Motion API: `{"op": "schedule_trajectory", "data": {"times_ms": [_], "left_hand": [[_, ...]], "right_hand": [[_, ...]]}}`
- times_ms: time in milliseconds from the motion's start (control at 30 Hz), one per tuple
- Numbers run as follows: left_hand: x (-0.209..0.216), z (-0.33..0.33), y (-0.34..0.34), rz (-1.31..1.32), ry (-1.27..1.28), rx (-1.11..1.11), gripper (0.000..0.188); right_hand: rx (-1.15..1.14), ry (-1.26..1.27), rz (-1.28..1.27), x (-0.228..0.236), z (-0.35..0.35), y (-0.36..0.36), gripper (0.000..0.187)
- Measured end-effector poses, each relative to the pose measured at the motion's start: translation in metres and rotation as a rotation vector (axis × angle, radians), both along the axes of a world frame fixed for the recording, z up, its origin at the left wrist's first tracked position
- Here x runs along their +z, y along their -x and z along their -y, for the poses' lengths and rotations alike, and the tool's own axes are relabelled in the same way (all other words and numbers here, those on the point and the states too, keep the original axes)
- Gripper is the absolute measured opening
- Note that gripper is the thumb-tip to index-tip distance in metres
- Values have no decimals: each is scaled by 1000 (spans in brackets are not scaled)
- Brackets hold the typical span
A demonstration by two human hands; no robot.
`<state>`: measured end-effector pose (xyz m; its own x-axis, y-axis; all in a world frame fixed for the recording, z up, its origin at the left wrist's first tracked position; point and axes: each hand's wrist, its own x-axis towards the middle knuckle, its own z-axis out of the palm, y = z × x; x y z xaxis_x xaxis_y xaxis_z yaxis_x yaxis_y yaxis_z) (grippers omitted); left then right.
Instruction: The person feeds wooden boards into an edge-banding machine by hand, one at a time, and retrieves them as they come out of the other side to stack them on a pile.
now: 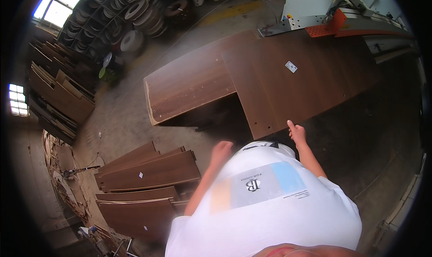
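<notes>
Dusty workshop floor — right hand (297, 133) fingers touch a brown panel (297, 77), left hand (221, 150) loosely curled, grasping nothing.

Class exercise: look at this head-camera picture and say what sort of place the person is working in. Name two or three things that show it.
Most likely a furniture or wood-panel workshop. Large dark brown laminated boards lie ahead, more boards are stacked on the concrete floor, shelves hold rolls of edge banding, and a white machine stands beyond.

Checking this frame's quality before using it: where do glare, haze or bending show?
Head view: windows at upper left blow out white; pale haze washes the middle floor; the dark brown panel edges bend toward the rim; corners fall black; right hand reads fairly sharp.
</notes>
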<state>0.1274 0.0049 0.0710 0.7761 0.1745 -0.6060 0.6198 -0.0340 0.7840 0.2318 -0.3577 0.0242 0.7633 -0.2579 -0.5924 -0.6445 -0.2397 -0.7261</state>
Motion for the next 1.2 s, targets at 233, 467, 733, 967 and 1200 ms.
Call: {"op": "schedule_trajectory", "data": {"times_ms": [233,467,733,967,1200], "left_hand": [[-22,-25,11,61,24,0,26],[-4,-29,6,74,-24,-77,25],[39,-29,-34,131,334,-27,25],[151,-14,-45,661,302,42,10],[175,-5,-61,1242,-330,-194,30]], "right_hand": [[69,-22,-27,11,-36,18,51],[188,-346,-24,55,-42,22,51],[97,-1611,282,251,-139,-6,97],[62,-1693,224,270,-198,0,99],[258,-1578,253,254,-217,8,104]]}}
